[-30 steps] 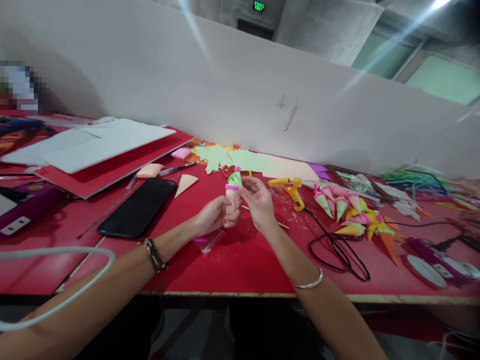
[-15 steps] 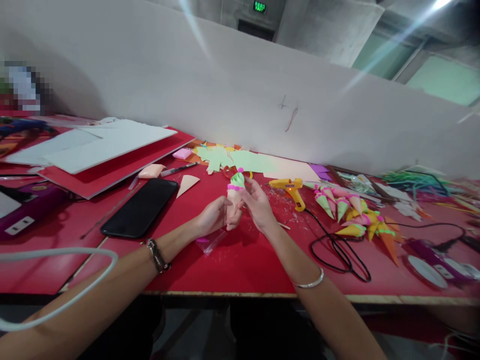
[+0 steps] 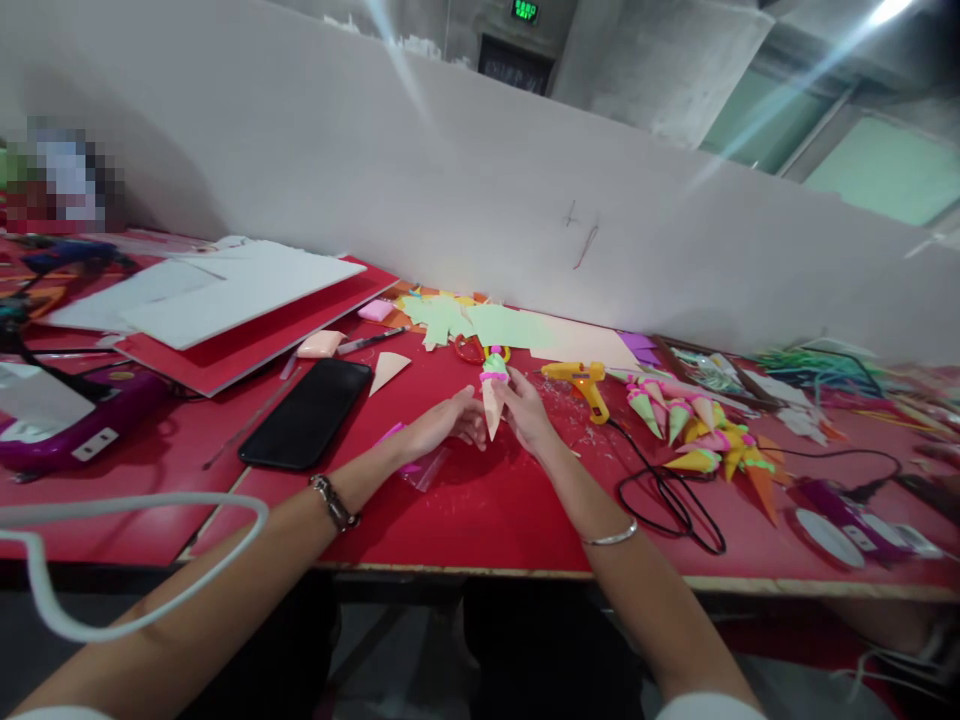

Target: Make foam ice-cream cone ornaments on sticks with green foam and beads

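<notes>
A small paper ice-cream cone (image 3: 493, 393), peach with a pink band and a green top, stands point down just above the red table (image 3: 487, 510). My right hand (image 3: 529, 410) pinches it near the top from the right. My left hand (image 3: 442, 422) lies to its left with the fingers stretched out, the fingertips close to the cone's lower part. A small clear plastic bag (image 3: 420, 465) lies under the left hand.
A yellow glue gun (image 3: 581, 381) with a black cord lies right of the hands. A pile of finished cones (image 3: 705, 430) is further right. A black phone (image 3: 307, 413), red-and-white boards (image 3: 225, 310), green paper scraps (image 3: 480, 322) and red scissors (image 3: 471, 348) lie around.
My left hand has let go of the cone and opened; the cone stays in my right hand, lower over the table. The camera has shifted, so things appear further right.
</notes>
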A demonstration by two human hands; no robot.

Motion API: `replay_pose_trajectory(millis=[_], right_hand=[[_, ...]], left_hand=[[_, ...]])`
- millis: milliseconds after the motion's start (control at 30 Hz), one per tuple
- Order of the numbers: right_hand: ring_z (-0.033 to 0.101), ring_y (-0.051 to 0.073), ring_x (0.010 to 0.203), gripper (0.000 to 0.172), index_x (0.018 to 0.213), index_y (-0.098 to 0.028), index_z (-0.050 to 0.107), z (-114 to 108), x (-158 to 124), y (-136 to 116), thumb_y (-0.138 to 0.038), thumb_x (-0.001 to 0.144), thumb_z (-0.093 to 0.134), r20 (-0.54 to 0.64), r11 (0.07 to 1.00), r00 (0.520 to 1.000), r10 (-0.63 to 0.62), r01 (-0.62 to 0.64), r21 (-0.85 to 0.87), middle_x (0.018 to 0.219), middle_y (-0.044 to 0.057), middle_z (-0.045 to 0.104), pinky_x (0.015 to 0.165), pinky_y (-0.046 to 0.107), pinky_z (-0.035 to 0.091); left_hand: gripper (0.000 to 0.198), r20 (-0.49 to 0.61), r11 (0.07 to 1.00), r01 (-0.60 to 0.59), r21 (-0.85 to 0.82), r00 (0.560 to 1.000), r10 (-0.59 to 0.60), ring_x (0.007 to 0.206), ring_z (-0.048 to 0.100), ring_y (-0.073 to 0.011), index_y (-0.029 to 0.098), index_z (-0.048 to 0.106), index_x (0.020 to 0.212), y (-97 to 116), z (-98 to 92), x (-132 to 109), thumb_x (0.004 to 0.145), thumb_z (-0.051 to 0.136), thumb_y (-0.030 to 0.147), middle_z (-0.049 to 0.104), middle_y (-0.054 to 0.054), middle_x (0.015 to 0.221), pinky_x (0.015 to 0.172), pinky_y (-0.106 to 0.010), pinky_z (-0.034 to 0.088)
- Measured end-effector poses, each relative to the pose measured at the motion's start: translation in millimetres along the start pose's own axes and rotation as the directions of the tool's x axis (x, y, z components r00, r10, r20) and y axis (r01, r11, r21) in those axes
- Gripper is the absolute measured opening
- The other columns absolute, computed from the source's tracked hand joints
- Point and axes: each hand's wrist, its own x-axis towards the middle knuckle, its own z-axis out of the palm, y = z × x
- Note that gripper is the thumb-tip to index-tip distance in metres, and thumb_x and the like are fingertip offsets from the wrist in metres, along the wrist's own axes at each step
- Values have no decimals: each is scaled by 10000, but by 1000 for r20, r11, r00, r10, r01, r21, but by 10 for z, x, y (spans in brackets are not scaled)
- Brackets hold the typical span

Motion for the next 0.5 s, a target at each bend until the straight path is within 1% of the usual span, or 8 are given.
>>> replay_pose_trajectory(millis=[133, 200, 233, 333, 367, 400, 433, 500], right_hand=[[518, 69, 589, 292, 897, -199, 558, -2, 18, 34, -359, 657, 603, 28, 999, 999, 43, -42, -29, 703, -46, 571, 553, 179, 425], [527, 73, 594, 307, 914, -196, 554, -6, 16, 44, -373, 666, 589, 45, 997, 996, 71, -69, -47, 722, -38, 580, 563, 190, 430], [532, 76, 600, 316, 924, -193, 555, -4, 10, 46, -378, 669, 584, 57, 995, 995, 79, -76, -60, 735, -31, 585, 562, 194, 431], [554, 98, 659, 350, 943, -180, 561, 21, -33, 45, -365, 649, 608, 100, 987, 991, 94, -80, -137, 790, -3, 606, 579, 202, 432], [562, 109, 696, 367, 955, -177, 558, 35, -55, 43, -357, 640, 618, 122, 976, 989, 89, -63, -209, 815, 7, 612, 604, 210, 435], [567, 120, 735, 385, 975, -174, 548, 48, -79, 40, -351, 640, 619, 144, 954, 986, 80, -34, -299, 843, 15, 615, 635, 221, 438], [569, 128, 771, 397, 1000, -174, 533, 59, -104, 35, -351, 652, 607, 165, 918, 984, 68, 3, -397, 870, 22, 617, 667, 232, 438], [566, 138, 819, 398, 1045, -178, 497, 70, -150, 19, -363, 697, 559, 190, 816, 981, 46, 73, -574, 917, 32, 615, 713, 253, 431]], left_hand=[[524, -155, 991, 15, 129, 988, 6, 577, 557, -153, 128, 586, 787, 121, -103, -102, 828, 217, 498, 572, -55, 597, 609, -259, 409], [516, -204, 969, -3, 246, 977, 54, 599, 555, -156, 130, 604, 821, 192, -167, -176, 833, 224, 478, 581, -59, 606, 629, -260, 411], [475, -213, 941, -33, 337, 971, 110, 637, 556, -159, 133, 612, 829, 229, -196, -225, 828, 271, 463, 590, -61, 627, 668, -260, 409], [297, -158, 756, -120, 643, 946, 284, 832, 537, -179, 162, 631, 853, 335, -245, -423, 731, 516, 408, 613, -66, 849, 793, -252, 374], [311, -104, 686, -133, 715, 950, 293, 893, 521, -190, 177, 619, 913, 359, -249, -499, 706, 552, 399, 597, -64, 935, 827, -262, 362], [358, -51, 608, -141, 781, 957, 287, 953, 494, -200, 195, 598, 972, 373, -250, -572, 686, 571, 409, 570, -59, 1006, 869, -282, 342], [434, 24, 523, -145, 840, 972, 232, 1022, 453, -213, 213, 559, 1048, 374, -249, -639, 671, 581, 427, 534, -57, 1078, 908, -306, 318], [613, 82, 371, -121, 921, 990, 118, 1135, 353, -250, 225, 473, 1158, 336, -252, -739, 620, 605, 486, 444, -74, 1200, 945, -346, 289]])
